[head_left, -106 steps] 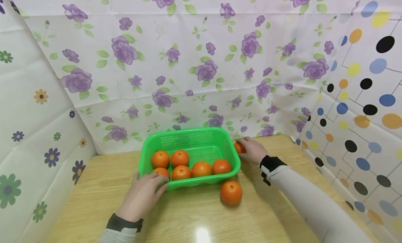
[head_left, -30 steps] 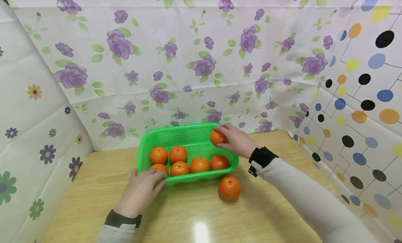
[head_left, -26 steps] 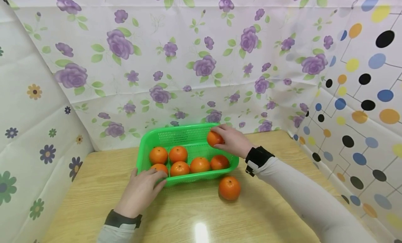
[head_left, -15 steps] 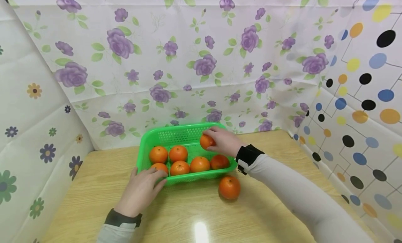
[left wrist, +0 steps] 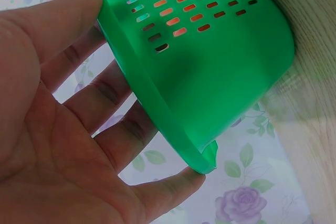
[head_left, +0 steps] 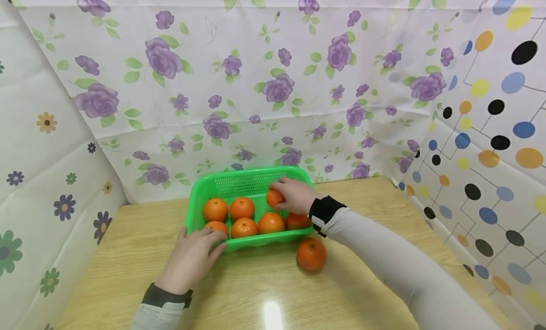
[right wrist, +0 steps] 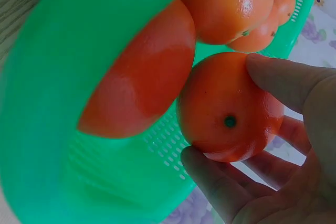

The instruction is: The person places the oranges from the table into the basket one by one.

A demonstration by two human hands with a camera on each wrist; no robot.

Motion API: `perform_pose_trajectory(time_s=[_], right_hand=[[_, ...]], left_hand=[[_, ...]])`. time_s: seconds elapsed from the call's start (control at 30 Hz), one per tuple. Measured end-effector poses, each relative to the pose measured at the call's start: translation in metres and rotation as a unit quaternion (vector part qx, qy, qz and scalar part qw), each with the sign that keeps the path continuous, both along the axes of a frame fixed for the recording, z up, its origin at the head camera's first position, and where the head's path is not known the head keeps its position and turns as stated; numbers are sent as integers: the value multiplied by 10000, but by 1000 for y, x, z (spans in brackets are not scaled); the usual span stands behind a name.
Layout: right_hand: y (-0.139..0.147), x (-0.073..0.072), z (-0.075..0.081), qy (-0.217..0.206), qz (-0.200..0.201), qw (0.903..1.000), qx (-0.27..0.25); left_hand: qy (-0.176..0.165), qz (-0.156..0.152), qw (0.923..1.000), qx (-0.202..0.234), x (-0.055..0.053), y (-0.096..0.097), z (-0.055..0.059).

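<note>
A person's right hand grips a small round orange fruit with thumb and fingers curled round it, holding it inside a green perforated plastic basket that sits on a pale wooden table. The held fruit sits over the back row of the basket, just right of two other oranges in that row; in the right wrist view the same fruit is pinched between the thumb above and the fingers below, close beside another orange lying against the basket wall. Three more oranges line the front row, and one is partly hidden under the right wrist. The left hand rests on the basket's near left corner, its fingers fairly straight and spread over the rim; the left wrist view shows the open palm and fingertips pressed against the basket's outer wall. A lone orange lies on the table just in front of the basket's right end, apart from both hands. Flower-printed and dot-printed sheets screen the table on three sides.
</note>
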State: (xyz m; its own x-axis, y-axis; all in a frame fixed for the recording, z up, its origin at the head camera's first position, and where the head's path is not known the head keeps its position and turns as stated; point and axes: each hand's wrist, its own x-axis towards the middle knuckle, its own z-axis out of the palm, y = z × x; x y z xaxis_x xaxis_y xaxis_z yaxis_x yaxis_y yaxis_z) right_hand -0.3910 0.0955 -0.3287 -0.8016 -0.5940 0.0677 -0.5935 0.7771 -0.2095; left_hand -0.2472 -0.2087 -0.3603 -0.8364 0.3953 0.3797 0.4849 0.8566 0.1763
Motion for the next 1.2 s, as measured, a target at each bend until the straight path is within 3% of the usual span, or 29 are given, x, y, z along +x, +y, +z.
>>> perform_pose_trajectory(time_s=[0.23,0.73,1.2], right_hand=[[-5,-1,-5,-236,-12,9997,34],[-12,-4,-12,-207,-2,9998,-1],[-17,-17,-21,-270,87,9994,204]], left_hand=[[-29,3,10000,-24,0,0,0],[7,27,10000,9,1,0,-1],[-53,50,10000,56,1,0,1]])
